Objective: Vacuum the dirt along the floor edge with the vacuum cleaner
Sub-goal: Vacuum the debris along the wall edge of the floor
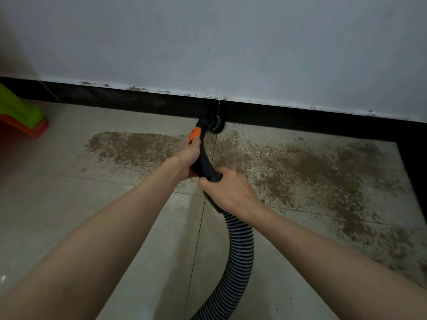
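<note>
Two-handed grip on vacuum handle [204, 158]

Two hands, one hose, two dirt patches

Left hand [187, 158] and right hand [227, 189] grip one hose [238, 255]; one brush [216, 123] beyond them; one dirt patch [131, 147] left, one [323, 176] right; one toy [20, 112] far left.
</note>
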